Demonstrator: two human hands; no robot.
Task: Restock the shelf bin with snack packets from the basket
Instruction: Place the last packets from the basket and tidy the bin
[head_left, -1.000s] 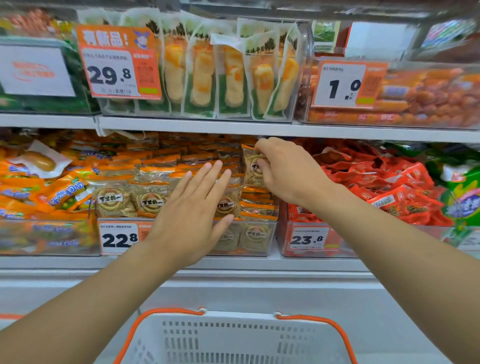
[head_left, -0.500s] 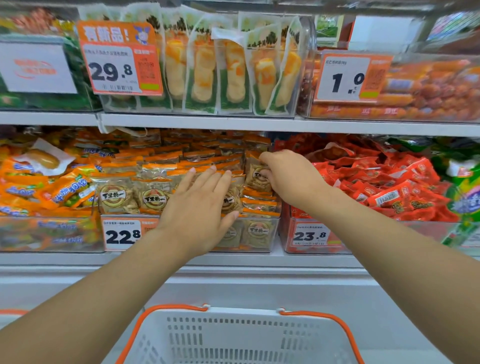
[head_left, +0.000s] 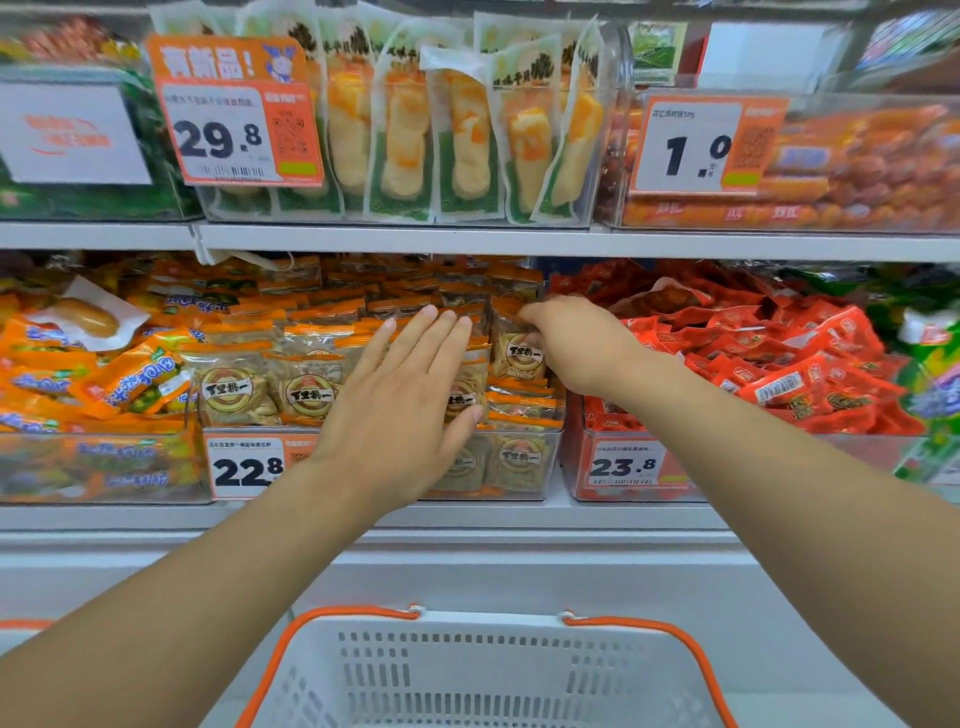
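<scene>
— Where's everything sitting?
— White basket fills the bottom centre; the clear shelf bin sits mid-frame (price tag 22.8 on its front).
— And the hands?
— Left hand lies flat, fingers spread, on the packets. Right hand pinches an upright snack packet in the bin.

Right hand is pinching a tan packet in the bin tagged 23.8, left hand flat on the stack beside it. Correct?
Not quite. The head view shows the right hand pinching the tan packet in the clear bin tagged 22.8; the 23.8 tag is on the neighbouring bin of red packets. The left hand does lie flat on the stack beside it.
</scene>
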